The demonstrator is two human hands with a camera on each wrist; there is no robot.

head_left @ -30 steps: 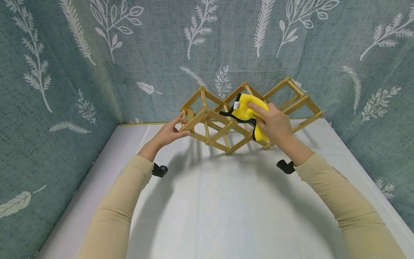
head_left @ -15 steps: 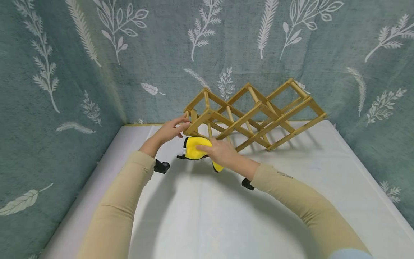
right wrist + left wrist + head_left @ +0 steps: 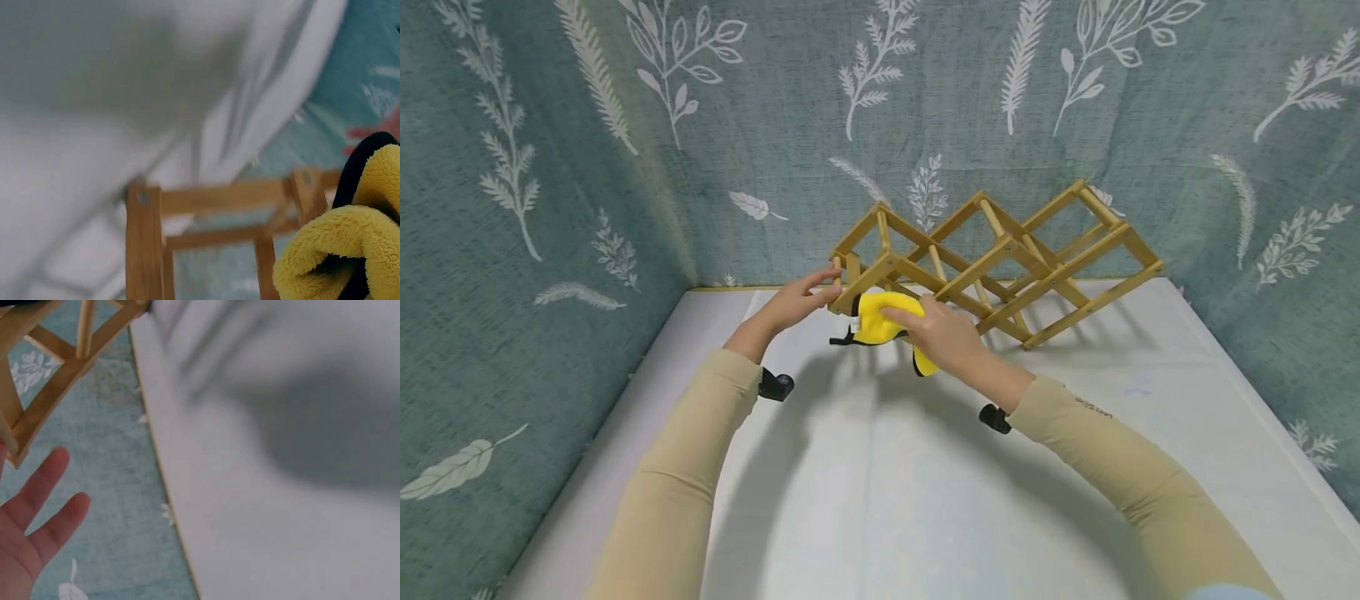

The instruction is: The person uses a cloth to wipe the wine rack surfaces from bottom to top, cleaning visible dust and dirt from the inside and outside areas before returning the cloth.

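While leafy walls point(image 3: 775, 100) enclose it, a rack point(image 3: 975, 269) shades white tabletop point(image 3: 917, 500).

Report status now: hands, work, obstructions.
Left hand gripping left end of zigzag tan wooden rack. Right hand gripping black-edged yellow fleecy cloth. Cloth partly hides rack in head view.

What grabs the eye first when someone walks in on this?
Probably the bright yellow, fuzzy cloth with black edging, gripped in the person's right hand in front of the left part of the rack. Next comes that zigzag, light-brown wooden rack, stretching rightward from the person's left hand at its left end. Behind it, a teal wall covering with white leaf prints fills the background.
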